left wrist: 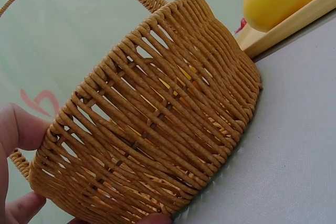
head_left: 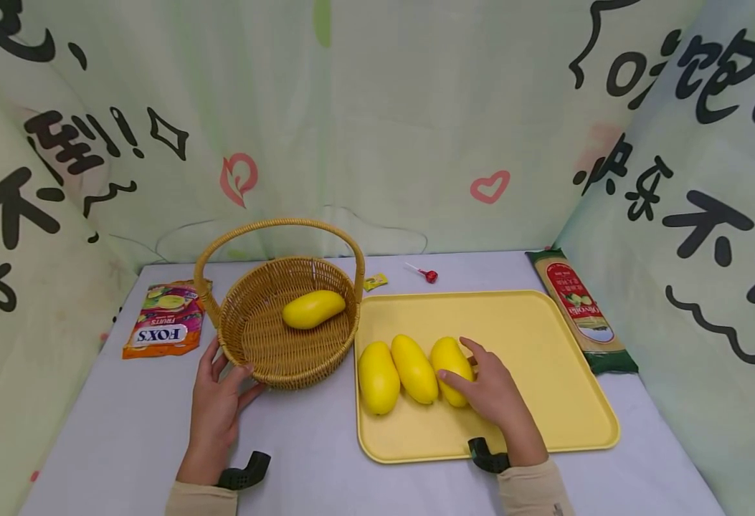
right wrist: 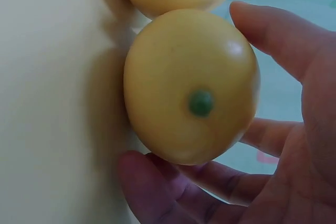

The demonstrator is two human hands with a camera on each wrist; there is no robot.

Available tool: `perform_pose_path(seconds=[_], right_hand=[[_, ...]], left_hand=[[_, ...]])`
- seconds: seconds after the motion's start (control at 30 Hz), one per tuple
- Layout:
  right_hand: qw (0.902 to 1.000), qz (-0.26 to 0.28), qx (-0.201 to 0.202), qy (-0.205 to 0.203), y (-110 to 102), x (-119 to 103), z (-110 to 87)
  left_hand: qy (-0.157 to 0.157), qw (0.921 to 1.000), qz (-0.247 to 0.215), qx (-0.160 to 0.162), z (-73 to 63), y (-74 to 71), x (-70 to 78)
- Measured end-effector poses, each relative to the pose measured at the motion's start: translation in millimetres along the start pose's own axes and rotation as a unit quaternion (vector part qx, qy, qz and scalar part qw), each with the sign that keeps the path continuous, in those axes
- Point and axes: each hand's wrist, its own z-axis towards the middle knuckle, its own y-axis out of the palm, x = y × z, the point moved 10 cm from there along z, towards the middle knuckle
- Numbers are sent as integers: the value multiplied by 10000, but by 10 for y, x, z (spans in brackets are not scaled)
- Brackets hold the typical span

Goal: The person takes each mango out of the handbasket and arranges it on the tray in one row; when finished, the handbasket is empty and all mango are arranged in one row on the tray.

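We note two containers: a wicker basket (head_left: 251, 319), one yellow fruit (head_left: 314, 309) lying in it, and, just beside it, a yellow tray (head_left: 567, 373) bearing a left fruit (head_left: 379, 378), a middle fruit (head_left: 414, 369) and a right fruit (head_left: 449, 358) in a row at its left side. The left hand (head_left: 217, 408) grips the basket's near-left rim; at the left wrist its fingers are partly cut off, and the basketed fruit shows only as yellow slivers through the weave. The right hand (head_left: 496, 390) grasps the right fruit, thumb and fingers on opposite sides; whether it bears on the tray we cannot tell. Its far fingertips are mostly hidden from above. The basket's handle overlaps the FOX'S bag (head_left: 165, 322); a small yellow packet (head_left: 376, 281) sits partly behind the basket.
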Motion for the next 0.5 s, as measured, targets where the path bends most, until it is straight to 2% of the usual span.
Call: perform_pose_path(seconds=[0.27,0.5], right_hand=[[9999,-65,-67,57,-12,-6,-30],[9997,85,-50,227,-78,41,-55]], left_hand=[[1,10000,-6,17,10,-4,-6],[37,10000,1,14,8,-2,2]])
